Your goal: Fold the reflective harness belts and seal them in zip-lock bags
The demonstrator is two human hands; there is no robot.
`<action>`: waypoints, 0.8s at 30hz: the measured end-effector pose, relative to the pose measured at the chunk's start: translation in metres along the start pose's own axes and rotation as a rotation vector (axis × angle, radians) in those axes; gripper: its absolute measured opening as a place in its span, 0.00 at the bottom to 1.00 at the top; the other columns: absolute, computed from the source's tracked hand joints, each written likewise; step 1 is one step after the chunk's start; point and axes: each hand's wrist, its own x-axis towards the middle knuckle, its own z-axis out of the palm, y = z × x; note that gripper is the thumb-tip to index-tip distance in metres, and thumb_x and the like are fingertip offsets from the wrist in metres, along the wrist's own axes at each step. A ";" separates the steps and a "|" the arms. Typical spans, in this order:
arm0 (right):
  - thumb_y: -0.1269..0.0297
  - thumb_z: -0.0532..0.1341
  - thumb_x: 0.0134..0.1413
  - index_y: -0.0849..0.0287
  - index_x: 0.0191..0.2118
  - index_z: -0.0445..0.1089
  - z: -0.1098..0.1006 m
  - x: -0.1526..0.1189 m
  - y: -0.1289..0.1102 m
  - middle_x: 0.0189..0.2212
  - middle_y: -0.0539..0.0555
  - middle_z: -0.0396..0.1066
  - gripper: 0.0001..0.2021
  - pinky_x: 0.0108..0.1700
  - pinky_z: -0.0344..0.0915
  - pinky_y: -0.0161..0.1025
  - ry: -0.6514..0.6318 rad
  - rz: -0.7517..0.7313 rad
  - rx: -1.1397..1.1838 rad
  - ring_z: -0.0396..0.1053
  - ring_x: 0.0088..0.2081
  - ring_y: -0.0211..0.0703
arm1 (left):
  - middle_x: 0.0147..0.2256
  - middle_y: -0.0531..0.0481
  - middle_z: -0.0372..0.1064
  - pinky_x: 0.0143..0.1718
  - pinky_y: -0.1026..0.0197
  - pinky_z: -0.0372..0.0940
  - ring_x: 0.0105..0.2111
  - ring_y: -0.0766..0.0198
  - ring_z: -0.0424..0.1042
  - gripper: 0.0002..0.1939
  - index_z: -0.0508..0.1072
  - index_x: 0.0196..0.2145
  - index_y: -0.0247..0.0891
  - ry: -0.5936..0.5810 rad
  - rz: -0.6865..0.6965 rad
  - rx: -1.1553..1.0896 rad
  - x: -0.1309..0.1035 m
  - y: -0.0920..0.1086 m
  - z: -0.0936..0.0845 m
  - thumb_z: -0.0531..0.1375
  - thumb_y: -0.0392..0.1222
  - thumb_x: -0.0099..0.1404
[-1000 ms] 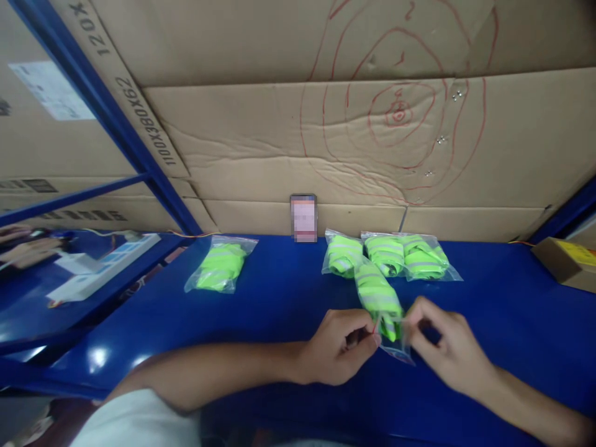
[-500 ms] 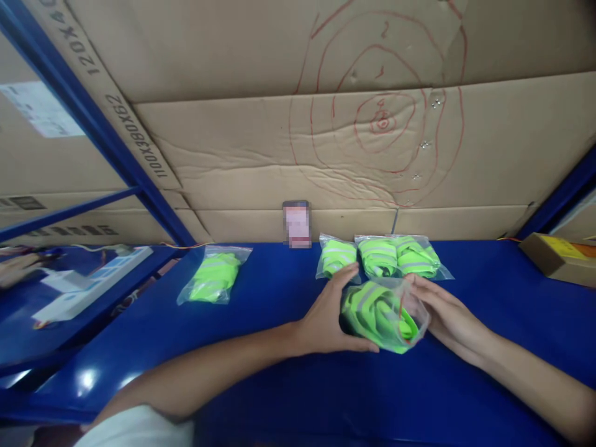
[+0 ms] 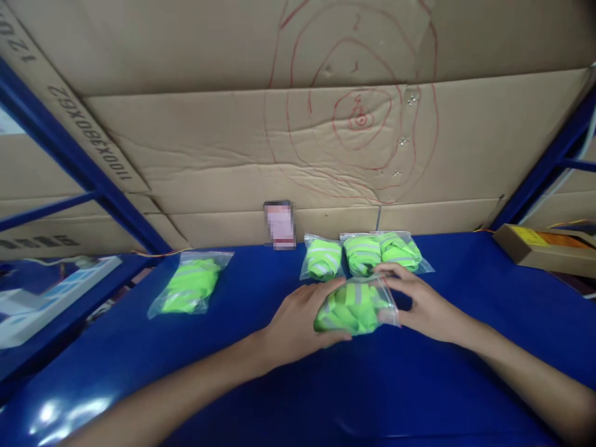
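Note:
Above the blue tabletop I hold a clear zip bag (image 3: 354,307) with a folded neon-green fabric item, striped with grey reflective bands, inside. My left hand (image 3: 302,316) wraps round the bag's left side, fingers above and thumb below. At the right end, the thumb and fingers of my right hand (image 3: 419,304) hold the bag's red-lined zip edge. Just behind lie similar bags: one bag (image 3: 323,257) behind my left fingers, then a second bag (image 3: 363,253) and a third bag (image 3: 399,249) side by side. Another such bag (image 3: 190,285) lies apart on the left.
A phone (image 3: 280,225) with a blurred screen leans against the cardboard wall (image 3: 209,130), which carries red hand-drawn rings. An open cardboard box (image 3: 540,248) stands at the right. Left, beyond the blue frame post (image 3: 125,217), lies a white power strip (image 3: 69,298).
The bag has turned so its zip edge now faces right, and its contents look flatter. My right hand has shifted along that edge. The view has swung slightly right.

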 end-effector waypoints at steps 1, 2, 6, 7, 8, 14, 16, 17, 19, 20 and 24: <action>0.53 0.65 0.61 0.55 0.50 0.73 0.003 0.001 0.000 0.55 0.60 0.65 0.15 0.61 0.66 0.47 -0.042 0.012 0.049 0.67 0.58 0.51 | 0.59 0.44 0.71 0.58 0.47 0.68 0.56 0.49 0.73 0.45 0.58 0.66 0.46 -0.022 -0.022 0.008 -0.004 0.001 -0.003 0.69 0.63 0.57; 0.53 0.65 0.62 0.56 0.47 0.74 0.006 0.001 0.000 0.53 0.59 0.66 0.14 0.59 0.67 0.46 -0.076 0.033 0.100 0.68 0.56 0.50 | 0.58 0.44 0.71 0.57 0.47 0.68 0.55 0.49 0.73 0.44 0.59 0.65 0.46 -0.039 -0.047 0.011 -0.008 0.003 -0.006 0.69 0.62 0.58; 0.51 0.71 0.53 0.55 0.53 0.72 0.020 -0.003 -0.004 0.61 0.61 0.60 0.25 0.61 0.66 0.45 -0.176 0.095 0.230 0.64 0.61 0.53 | 0.58 0.44 0.69 0.59 0.45 0.66 0.57 0.49 0.70 0.41 0.59 0.65 0.46 -0.182 -0.091 -0.018 -0.015 0.013 -0.010 0.68 0.59 0.60; 0.51 0.72 0.51 0.55 0.54 0.72 0.024 -0.004 -0.005 0.63 0.61 0.58 0.27 0.62 0.65 0.45 -0.187 0.096 0.244 0.62 0.62 0.55 | 0.59 0.44 0.68 0.60 0.44 0.65 0.57 0.48 0.69 0.41 0.59 0.66 0.47 -0.230 -0.088 -0.026 -0.014 0.015 -0.010 0.68 0.59 0.61; 0.52 0.73 0.51 0.55 0.53 0.73 0.027 -0.004 -0.006 0.62 0.60 0.60 0.25 0.63 0.64 0.46 -0.182 0.099 0.262 0.63 0.62 0.55 | 0.59 0.44 0.68 0.61 0.43 0.63 0.58 0.48 0.68 0.41 0.58 0.66 0.47 -0.270 -0.084 -0.037 -0.014 0.016 -0.010 0.67 0.59 0.61; 0.54 0.69 0.55 0.56 0.37 0.80 0.037 0.003 -0.007 0.47 0.55 0.69 0.11 0.40 0.73 0.37 -0.154 0.344 0.667 0.71 0.43 0.45 | 0.66 0.44 0.60 0.63 0.48 0.61 0.62 0.47 0.65 0.47 0.54 0.69 0.49 -0.369 -0.202 -0.256 -0.010 0.008 -0.022 0.68 0.62 0.58; 0.54 0.71 0.52 0.57 0.34 0.81 0.032 0.005 -0.005 0.45 0.55 0.70 0.11 0.42 0.72 0.36 -0.110 0.407 0.731 0.71 0.44 0.45 | 0.65 0.45 0.62 0.62 0.51 0.61 0.62 0.49 0.65 0.45 0.57 0.68 0.48 -0.383 -0.214 -0.309 -0.008 0.003 -0.035 0.68 0.62 0.59; 0.54 0.72 0.51 0.57 0.33 0.82 0.028 0.005 -0.003 0.45 0.55 0.71 0.11 0.45 0.72 0.37 -0.070 0.432 0.737 0.71 0.46 0.46 | 0.64 0.46 0.64 0.61 0.52 0.61 0.61 0.49 0.67 0.42 0.58 0.67 0.48 -0.386 -0.223 -0.320 -0.007 0.000 -0.043 0.67 0.62 0.60; 0.54 0.74 0.49 0.58 0.32 0.81 0.018 0.004 -0.001 0.46 0.56 0.74 0.12 0.51 0.70 0.37 0.022 0.501 0.761 0.71 0.49 0.47 | 0.60 0.47 0.69 0.57 0.55 0.65 0.56 0.52 0.71 0.39 0.60 0.66 0.48 -0.414 -0.248 -0.327 -0.006 -0.005 -0.065 0.66 0.60 0.62; 0.54 0.74 0.49 0.59 0.32 0.81 0.013 0.004 0.000 0.45 0.56 0.75 0.12 0.50 0.70 0.36 0.074 0.556 0.795 0.71 0.49 0.47 | 0.57 0.48 0.72 0.53 0.56 0.66 0.53 0.53 0.73 0.38 0.61 0.66 0.48 -0.436 -0.258 -0.324 -0.007 -0.009 -0.078 0.66 0.60 0.63; 0.56 0.73 0.50 0.57 0.37 0.79 -0.006 0.008 0.002 0.35 0.53 0.77 0.12 0.34 0.74 0.33 0.326 0.723 1.030 0.74 0.33 0.41 | 0.48 0.49 0.76 0.45 0.61 0.68 0.45 0.57 0.76 0.36 0.64 0.65 0.44 -0.427 -0.278 -0.263 -0.013 -0.030 -0.123 0.66 0.57 0.63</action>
